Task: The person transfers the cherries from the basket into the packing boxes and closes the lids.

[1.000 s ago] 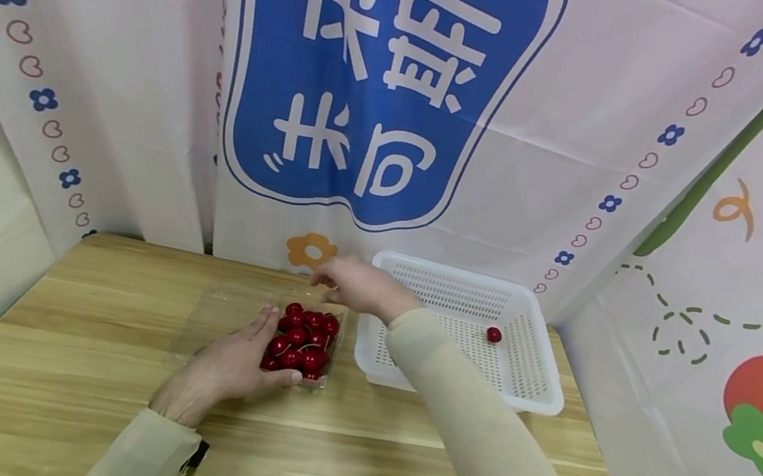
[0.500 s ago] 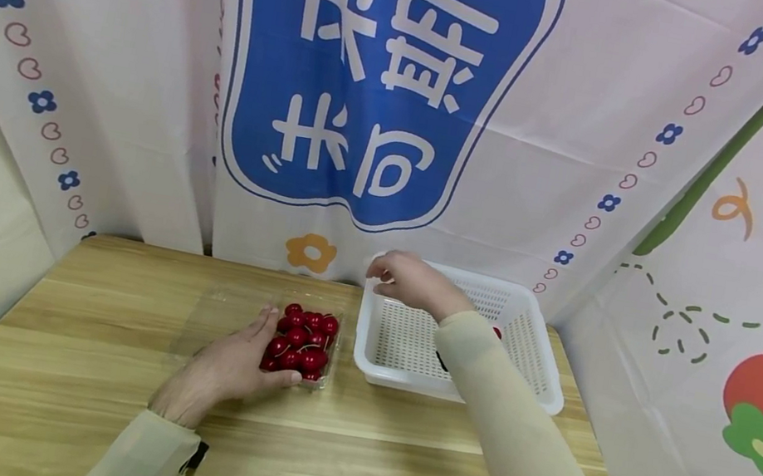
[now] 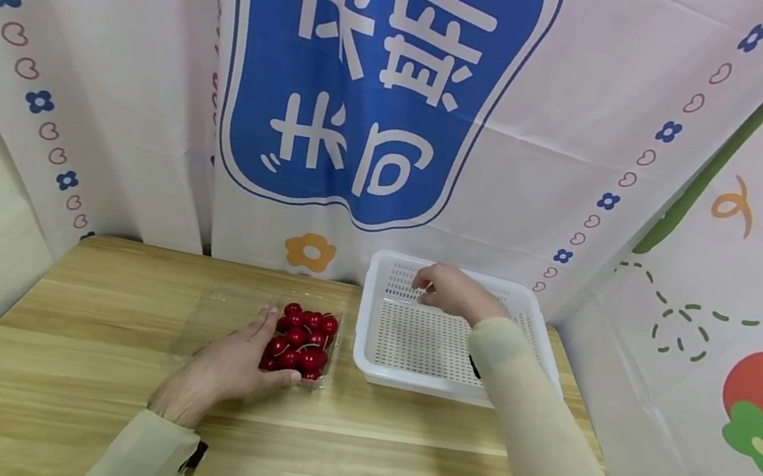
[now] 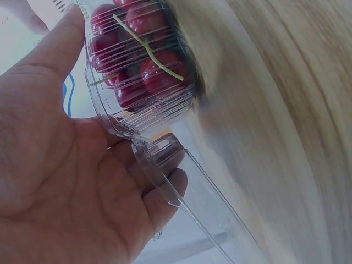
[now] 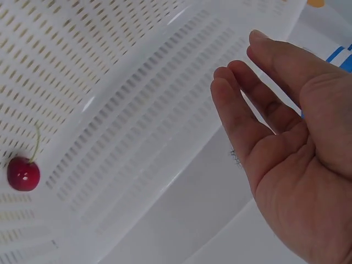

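My left hand [image 3: 231, 369] holds a clear plastic clamshell box [image 3: 334, 352] at its left side, thumb along the near edge. Dark red cherries [image 3: 295, 336] with green stems fill the box. Its hinged lid [image 3: 218, 310] lies folded open to the left, and in the left wrist view some fingers reach behind it. My right hand [image 3: 452, 290] is over the far part of a white slotted basket [image 3: 389, 376], fingers loosely bent, with nothing seen in them. A single cherry [image 5: 23, 174] with its stem lies in the basket, hidden by the right arm in the head view.
Box and basket stand side by side on a wooden table [image 3: 343, 467], with a narrow gap between them. A printed white cloth [image 3: 547, 156] hangs right behind the table, and further cloth walls stand at both sides.
My right hand has moved right, from above the clamshell box's far right corner to over the basket. My left hand and the box have stayed in place.
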{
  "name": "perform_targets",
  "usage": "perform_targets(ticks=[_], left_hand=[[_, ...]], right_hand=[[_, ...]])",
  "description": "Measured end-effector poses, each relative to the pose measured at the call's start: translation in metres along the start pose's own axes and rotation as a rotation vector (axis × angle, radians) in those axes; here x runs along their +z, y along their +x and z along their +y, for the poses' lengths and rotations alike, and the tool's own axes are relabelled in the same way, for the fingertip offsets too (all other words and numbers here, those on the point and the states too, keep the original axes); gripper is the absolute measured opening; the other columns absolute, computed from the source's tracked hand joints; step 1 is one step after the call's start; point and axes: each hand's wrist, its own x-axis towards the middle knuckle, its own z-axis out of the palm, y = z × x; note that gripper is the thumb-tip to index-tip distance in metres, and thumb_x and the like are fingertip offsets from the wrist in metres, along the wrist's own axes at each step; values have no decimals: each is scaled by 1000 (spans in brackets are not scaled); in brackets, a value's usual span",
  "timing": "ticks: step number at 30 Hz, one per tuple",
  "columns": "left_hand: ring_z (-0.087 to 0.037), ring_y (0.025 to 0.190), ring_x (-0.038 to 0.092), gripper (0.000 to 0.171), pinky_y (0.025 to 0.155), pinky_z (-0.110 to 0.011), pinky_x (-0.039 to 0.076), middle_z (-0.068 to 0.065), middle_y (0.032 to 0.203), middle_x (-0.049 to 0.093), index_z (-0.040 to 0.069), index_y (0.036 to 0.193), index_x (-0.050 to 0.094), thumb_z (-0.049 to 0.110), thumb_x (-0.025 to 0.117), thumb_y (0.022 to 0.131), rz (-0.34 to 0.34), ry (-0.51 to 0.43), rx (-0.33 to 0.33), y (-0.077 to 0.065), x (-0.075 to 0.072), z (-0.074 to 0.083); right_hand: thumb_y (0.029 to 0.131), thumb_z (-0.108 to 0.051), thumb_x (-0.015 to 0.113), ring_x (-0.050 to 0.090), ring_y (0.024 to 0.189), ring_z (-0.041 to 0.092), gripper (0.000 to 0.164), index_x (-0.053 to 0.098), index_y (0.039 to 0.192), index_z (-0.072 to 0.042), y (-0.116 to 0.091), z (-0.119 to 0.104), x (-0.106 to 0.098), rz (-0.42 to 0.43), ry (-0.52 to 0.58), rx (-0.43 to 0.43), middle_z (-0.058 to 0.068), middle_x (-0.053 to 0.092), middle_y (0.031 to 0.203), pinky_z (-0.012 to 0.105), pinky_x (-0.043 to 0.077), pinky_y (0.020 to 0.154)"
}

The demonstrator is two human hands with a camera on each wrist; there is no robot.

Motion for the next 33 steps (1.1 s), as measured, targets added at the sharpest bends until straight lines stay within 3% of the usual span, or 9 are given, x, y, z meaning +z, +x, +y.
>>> perform_targets(ticks=[19, 22, 27, 31, 33], left_hand=[[-65, 169, 41, 126, 131, -76, 49, -31, 195, 11, -8, 184, 16, 71, 77, 107, -14, 0, -5, -1, -1, 2], [-65, 169, 41, 126, 131, -76, 49, -31, 195, 12, -8, 184, 17, 71, 78, 107, -13, 1, -6, -1, -1, 2], [-65, 169, 40, 126, 131, -76, 49, -31, 195, 11, -8, 184, 17, 71, 78, 106, -15, -1, -7, -1, 0, 1], [-64, 171, 38, 127, 134, -76, 47, -32, 194, 12, -9, 184, 17, 69, 79, 106, -9, -7, 1, 0, 0, 1], [-63, 172, 38, 127, 135, -75, 46, -33, 194, 12, -10, 183, 16, 69, 79, 106, -6, -9, 5, 0, 1, 0]], right_hand=[[108, -9, 83, 76, 133, 35, 32, 81, 140, -3, -33, 57, 3, -26, -35, 247, 17, 82, 143, 56, 61, 123], [105, -6, 84, 78, 120, 32, 33, 82, 138, -1, -41, 61, 3, -29, -40, 282, 18, 83, 142, 51, 65, 114], [100, 2, 81, 73, 96, 27, 33, 83, 134, 2, -42, 82, 9, -23, -27, 362, 21, 84, 130, 37, 64, 86], [98, 7, 77, 71, 98, 30, 35, 82, 132, 1, -47, 85, 10, -28, -2, 419, 19, 82, 126, 36, 62, 81], [99, 8, 76, 71, 102, 30, 35, 82, 133, 0, -54, 75, 7, -35, 13, 446, 18, 81, 127, 37, 62, 84]])
